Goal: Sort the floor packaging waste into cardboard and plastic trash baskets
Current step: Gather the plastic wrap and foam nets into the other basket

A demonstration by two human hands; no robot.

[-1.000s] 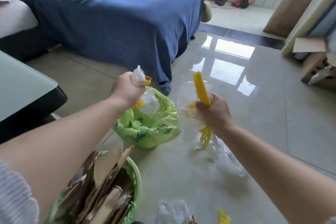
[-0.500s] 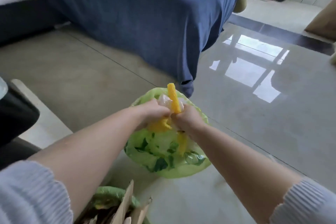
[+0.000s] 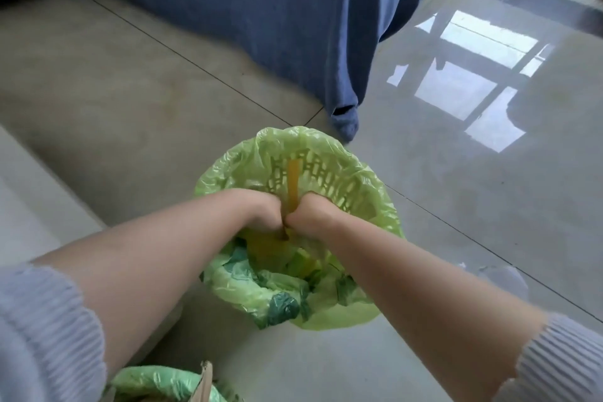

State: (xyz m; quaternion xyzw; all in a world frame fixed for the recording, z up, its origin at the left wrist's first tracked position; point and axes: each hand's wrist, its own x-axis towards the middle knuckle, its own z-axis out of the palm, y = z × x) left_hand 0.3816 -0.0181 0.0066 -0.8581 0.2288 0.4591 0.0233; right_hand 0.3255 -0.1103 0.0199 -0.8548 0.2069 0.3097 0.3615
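Both fists sit knuckle to knuckle over the mouth of the plastic basket [image 3: 368, 206], w/ the yellow strip [image 3: 292, 183] standing up between them. Left hand [image 3: 261, 214] is clenched, fingers curled under, apparently on the yellow plastic bunched below; right hand [image 3: 313, 214] is likewise clenched round the strip's lower end. Exactly what each grip has besides the strip can't be told, fingers hidden. The task's thing is thus already inside the rim, above the yellow wad and green film lying in the liner [image 3: 228, 173]. To do this step well, imo: push straight down, let the stiff strip bend or tip sideways so it doesn't spring back out, then let go w/ both hands only once it's below the rim; don't drag the thin liner off the basket edge while pulling hands out. Around: cardboard basket [image 3: 156, 382] at bottom edge, just beside the left forearm, w/ a brown cardboard tip [image 3: 204, 382] poking out, near enough to knock on withdrawal. Blue bedsheet [image 3: 261, 10] hangs to the floor just behind the plastic basket, its corner nearly at the rim. Glossy floor tiles [image 3: 489, 206] to the right; a faint clear scrap [image 3: 502, 277] lies by the right forearm, prob. more plastic to collect.
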